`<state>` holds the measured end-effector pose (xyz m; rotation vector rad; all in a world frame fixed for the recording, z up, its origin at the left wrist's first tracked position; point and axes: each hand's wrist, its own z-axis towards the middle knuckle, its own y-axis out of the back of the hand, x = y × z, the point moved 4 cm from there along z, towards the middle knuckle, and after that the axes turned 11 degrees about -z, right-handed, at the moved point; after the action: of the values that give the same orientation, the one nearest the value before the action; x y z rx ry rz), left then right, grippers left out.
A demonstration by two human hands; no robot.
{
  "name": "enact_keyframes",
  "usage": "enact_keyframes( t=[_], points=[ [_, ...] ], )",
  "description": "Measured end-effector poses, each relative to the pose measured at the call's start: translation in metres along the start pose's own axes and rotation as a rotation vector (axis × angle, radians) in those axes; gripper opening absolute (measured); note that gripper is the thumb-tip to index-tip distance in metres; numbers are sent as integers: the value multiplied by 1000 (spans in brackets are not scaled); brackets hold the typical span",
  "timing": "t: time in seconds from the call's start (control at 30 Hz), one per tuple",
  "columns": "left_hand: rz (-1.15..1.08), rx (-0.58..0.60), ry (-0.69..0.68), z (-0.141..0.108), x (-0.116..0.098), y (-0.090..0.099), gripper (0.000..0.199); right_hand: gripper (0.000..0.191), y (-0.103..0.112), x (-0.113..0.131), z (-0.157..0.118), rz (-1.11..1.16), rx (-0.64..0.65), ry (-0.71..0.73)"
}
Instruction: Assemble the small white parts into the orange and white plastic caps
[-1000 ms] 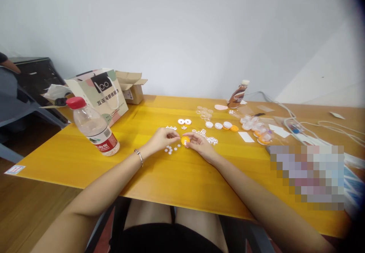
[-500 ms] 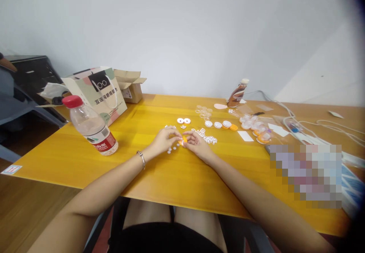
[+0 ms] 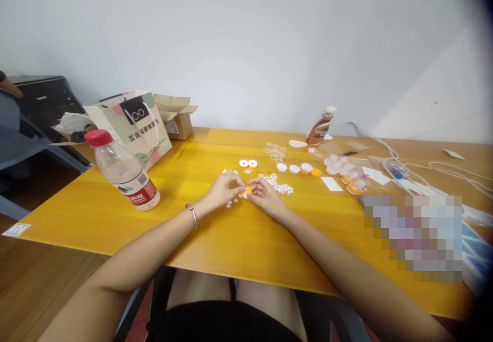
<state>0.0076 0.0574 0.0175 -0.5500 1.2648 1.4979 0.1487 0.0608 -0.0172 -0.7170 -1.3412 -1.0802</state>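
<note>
On the yellow counter (image 3: 115,213), the left hand (image 3: 221,190) has closed in beside the right hand (image 3: 265,195), both grips now pinching one small orange cap (image 3: 246,191) above the scattered white discs (image 3: 231,202), with the water bottle (image 3: 123,172) farther left and a white wall behind.

Bright, even light; corners vignetted dark, edges warped.

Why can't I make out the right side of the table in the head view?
Head view: a pixelated block covers that part of the table, and dark vignetting shades the right corners; the hands at centre stay evenly lit, slightly soft.
</note>
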Motion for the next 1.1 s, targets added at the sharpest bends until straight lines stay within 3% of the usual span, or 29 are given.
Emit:
enact_keyframes(
  t=[0.43, 1.0, 1.1],
  points=[
    [-55, 53, 75, -2, 2, -3, 17, 31, -3, 3, -2, -41, 5, 20],
    [-158, -1, 2, -1, 5, -4, 18, 30, -2, -1, 0, -32, 20, 40],
    [-213, 9, 44, 1, 12, -6, 20, 29, -1, 0, -1, -12, 33, 24]
  ],
)
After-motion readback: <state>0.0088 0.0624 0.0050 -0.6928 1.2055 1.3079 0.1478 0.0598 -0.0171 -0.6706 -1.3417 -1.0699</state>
